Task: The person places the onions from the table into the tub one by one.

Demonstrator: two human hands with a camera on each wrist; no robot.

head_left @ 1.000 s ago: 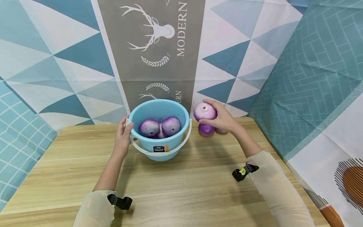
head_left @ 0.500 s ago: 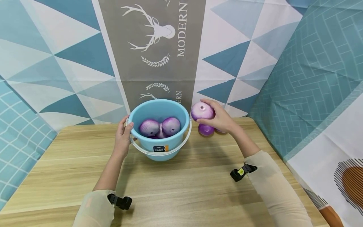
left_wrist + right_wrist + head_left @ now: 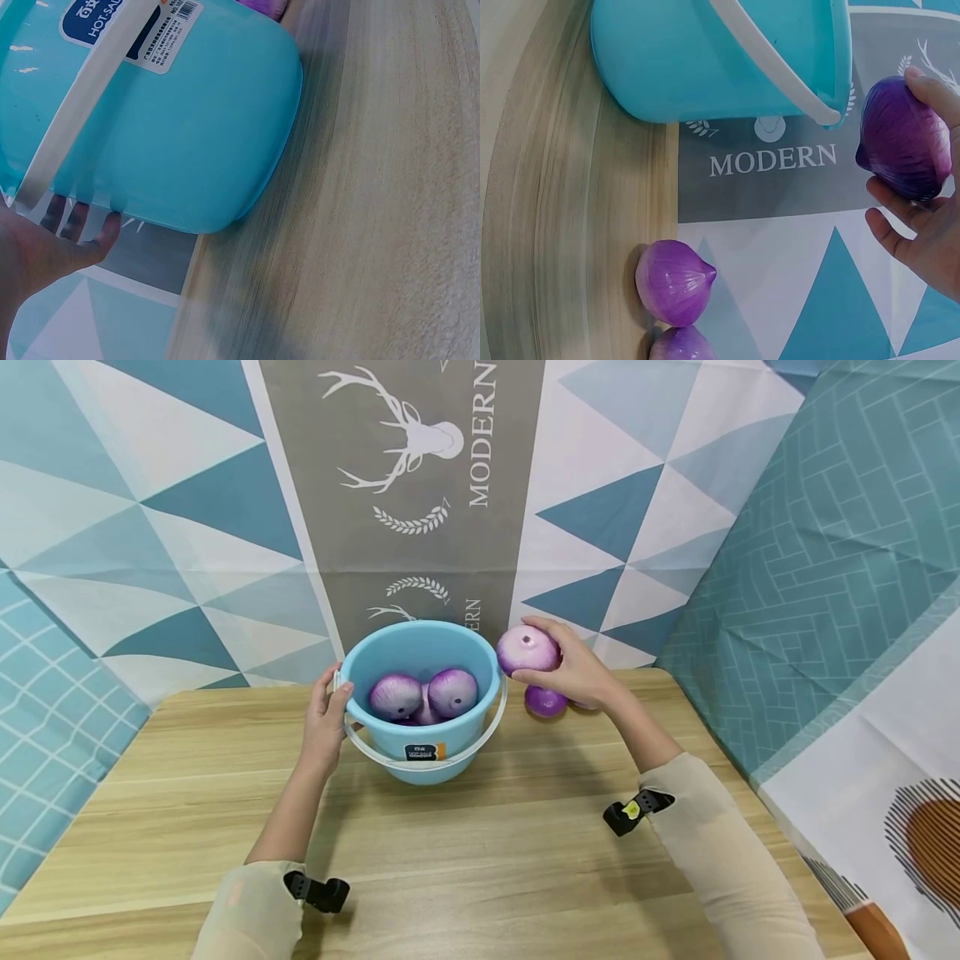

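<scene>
A light blue bucket (image 3: 423,752) with a white handle stands upright on the table. Several purple onions (image 3: 396,697) lie inside it. My left hand (image 3: 324,722) holds the bucket's left side near the handle joint; in the left wrist view its bent fingers (image 3: 77,221) meet the wall. My right hand (image 3: 573,668) grips another onion (image 3: 527,650) between thumb and fingers, raised just right of the bucket's rim. From the right wrist view, that onion (image 3: 901,139) hangs higher than the table, beside the bucket. Below it, one onion (image 3: 545,702) rests on the tabletop.
Another onion (image 3: 681,346) sits close against the resting one, partly hidden by my right hand in the head view. The wooden table (image 3: 450,877) ends at a patterned cloth backdrop (image 3: 600,527) behind and another sheet (image 3: 832,568) on the right.
My right hand has moved slightly left and upward with its onion, bringing it up to the bucket's right rim. The left hand and the bucket have stayed in place.
</scene>
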